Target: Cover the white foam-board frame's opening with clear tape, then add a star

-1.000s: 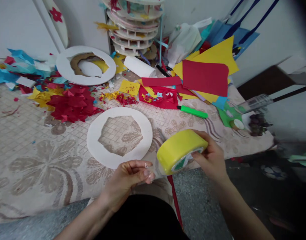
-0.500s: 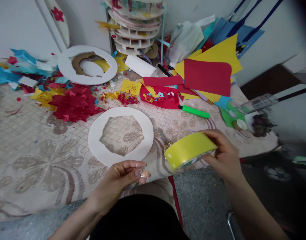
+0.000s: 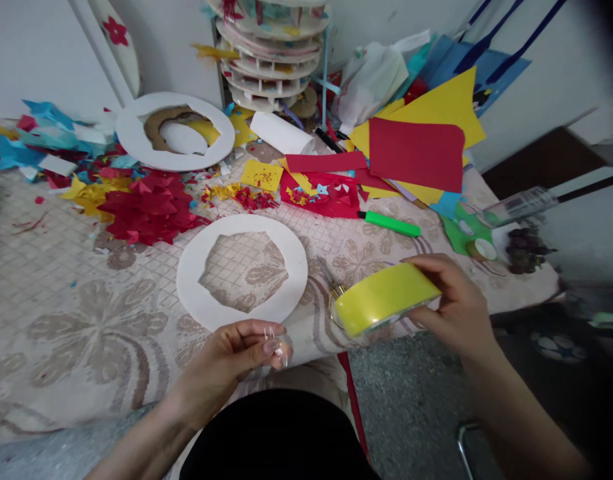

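Note:
My right hand point(image 3: 451, 303) grips a wide roll of yellow tape point(image 3: 386, 298) by its right end, above the table's front edge. Pinched between the thumb and fingers of my left hand point(image 3: 249, 350) is a small piece of clear tape point(image 3: 282, 350), shiny and crumpled-looking. A white paper ring point(image 3: 191, 283) with a jagged star-like opening lies flat just beyond my left hand. Scissors point(image 3: 331, 277) with gold-coloured handles rest on the cloth, partly hidden behind the tape roll.
Red paper stars point(image 3: 149, 207) are heaped at left, near a second white ring point(image 3: 131, 133). A green marker point(image 3: 391, 223) lies before red paper sheets point(image 3: 416, 153). Behind stands a tiered white structure point(image 3: 271, 60). Grapes point(image 3: 523, 250) sit at the right edge.
My left hand has shifted slightly left with the clear piece. My right hand and the yellow tape roll have moved a little right, showing more of the scissors' handles.

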The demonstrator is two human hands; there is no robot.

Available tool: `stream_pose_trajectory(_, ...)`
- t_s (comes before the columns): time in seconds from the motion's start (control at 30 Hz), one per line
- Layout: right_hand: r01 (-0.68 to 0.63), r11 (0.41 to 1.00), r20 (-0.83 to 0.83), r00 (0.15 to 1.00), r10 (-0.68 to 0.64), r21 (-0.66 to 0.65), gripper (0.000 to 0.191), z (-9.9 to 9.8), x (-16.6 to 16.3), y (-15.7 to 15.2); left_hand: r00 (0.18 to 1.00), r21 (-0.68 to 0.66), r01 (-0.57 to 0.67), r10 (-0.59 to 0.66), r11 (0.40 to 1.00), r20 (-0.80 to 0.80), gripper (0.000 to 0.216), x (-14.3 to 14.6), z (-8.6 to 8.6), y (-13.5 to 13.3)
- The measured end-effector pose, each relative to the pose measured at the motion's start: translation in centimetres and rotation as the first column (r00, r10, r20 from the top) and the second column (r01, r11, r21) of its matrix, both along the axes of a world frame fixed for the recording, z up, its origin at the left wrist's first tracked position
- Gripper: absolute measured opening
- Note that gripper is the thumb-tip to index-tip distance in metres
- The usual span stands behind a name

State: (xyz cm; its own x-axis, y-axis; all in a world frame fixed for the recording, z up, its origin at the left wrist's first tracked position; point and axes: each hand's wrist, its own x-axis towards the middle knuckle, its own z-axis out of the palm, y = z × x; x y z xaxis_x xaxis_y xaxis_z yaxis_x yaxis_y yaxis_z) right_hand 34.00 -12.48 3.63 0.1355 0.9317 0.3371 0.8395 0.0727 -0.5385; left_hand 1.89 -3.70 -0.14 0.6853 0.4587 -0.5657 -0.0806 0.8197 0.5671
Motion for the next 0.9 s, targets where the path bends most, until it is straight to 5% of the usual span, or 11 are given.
stream_pose_trajectory(0.43, -0.093, 0.977, 0.323, 0.946, 0.027, 0.193, 0.05, 2.0, 0.3, 2.4, 0.995, 0.021, -0.097, 0.097, 0.995, 0.0, 0.022, 0.4, 0.9, 2.3)
stream_pose_trajectory(0.7, -0.137, 0.987, 0.142, 0.982, 0.125, 0.079, 0.056, 2.0, 0.3, 4.0, 0.996, 0.006, -0.087, 0.087, 0.996, 0.017, 0.045, 0.1, 1.3, 2.9)
stream_pose_trajectory(0.9, -0.16, 0.985, 0.157, 0.976, 0.149, 0.06, 0.056, 1.8, -0.1, 4.4, 0.973, 0.286, -0.104, 0.157, 0.952, -0.168, 0.024, 0.0, 0.9, 3.1)
